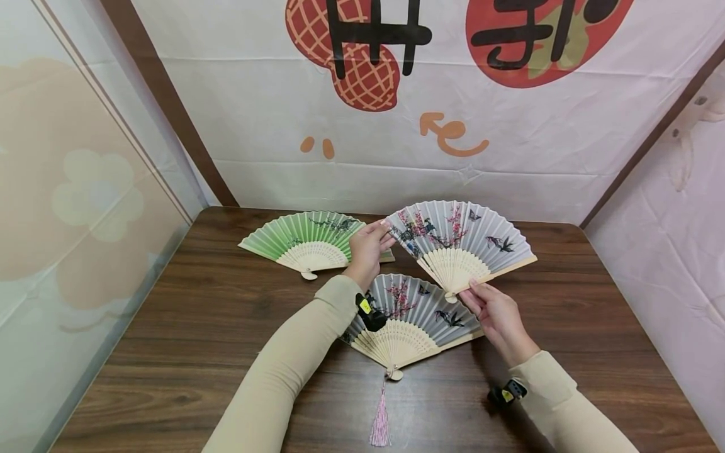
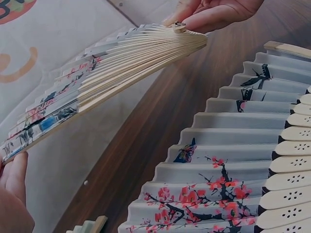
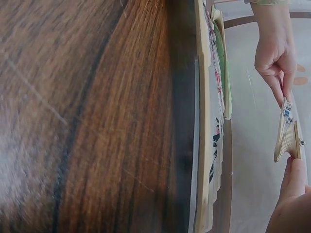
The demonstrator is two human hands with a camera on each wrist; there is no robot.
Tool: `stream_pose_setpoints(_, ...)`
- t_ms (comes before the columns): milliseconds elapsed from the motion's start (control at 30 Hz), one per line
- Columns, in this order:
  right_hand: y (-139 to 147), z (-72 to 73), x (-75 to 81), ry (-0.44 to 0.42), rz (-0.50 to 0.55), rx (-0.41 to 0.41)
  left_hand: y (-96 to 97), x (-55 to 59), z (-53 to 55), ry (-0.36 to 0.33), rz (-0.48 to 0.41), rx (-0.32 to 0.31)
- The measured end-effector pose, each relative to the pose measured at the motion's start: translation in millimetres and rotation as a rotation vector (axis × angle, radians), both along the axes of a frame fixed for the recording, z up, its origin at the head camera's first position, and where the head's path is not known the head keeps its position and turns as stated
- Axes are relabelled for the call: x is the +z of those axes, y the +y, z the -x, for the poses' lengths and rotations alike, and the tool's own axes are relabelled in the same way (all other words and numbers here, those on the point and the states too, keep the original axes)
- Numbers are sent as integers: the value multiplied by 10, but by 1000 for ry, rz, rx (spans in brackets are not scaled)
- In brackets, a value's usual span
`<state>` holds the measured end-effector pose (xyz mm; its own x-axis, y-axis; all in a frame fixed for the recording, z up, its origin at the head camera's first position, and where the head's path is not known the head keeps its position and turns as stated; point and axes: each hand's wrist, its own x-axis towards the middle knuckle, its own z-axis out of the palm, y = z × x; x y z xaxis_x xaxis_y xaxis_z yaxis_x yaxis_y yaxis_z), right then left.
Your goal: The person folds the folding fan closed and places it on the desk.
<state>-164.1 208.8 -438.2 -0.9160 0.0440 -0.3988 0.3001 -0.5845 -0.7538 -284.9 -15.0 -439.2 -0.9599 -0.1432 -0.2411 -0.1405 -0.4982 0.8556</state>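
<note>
With the raised fan (image 1: 438, 234) at one o'clock from the lying fan (image 1: 412, 336), the left hand (image 1: 367, 249) pinches its ten-o'clock edge, the right hand (image 1: 496, 311) its five-o'clock base, seemingly mid-spreading, which next calls for steady tension.

Beyond the far edge of the table (image 1: 198, 352), the white cloth (image 1: 255, 113) bears cut-off, unreadable black characters (image 1: 382, 33) and an orange arrow-like mark (image 1: 453, 130); yellow labels (image 1: 365, 306) on the wrist cameras (image 1: 374, 319) are too small to read.

The left hand (image 3: 276, 56) pinches the left end of a printed folding fan (image 3: 288, 141); the right hand (image 3: 294, 196) holds its right. A blossom-printed fan (image 3: 205, 126) lies on the wood-grained table (image 3: 121, 116), a green fan (image 3: 222, 58) farther left.
</note>
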Motion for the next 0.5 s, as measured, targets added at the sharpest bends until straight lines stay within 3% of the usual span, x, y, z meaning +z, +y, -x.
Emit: stream_pose_setpoints(500, -22, -15, -32, -1, -20, 25, -11, -3, 2, 18, 18, -9)
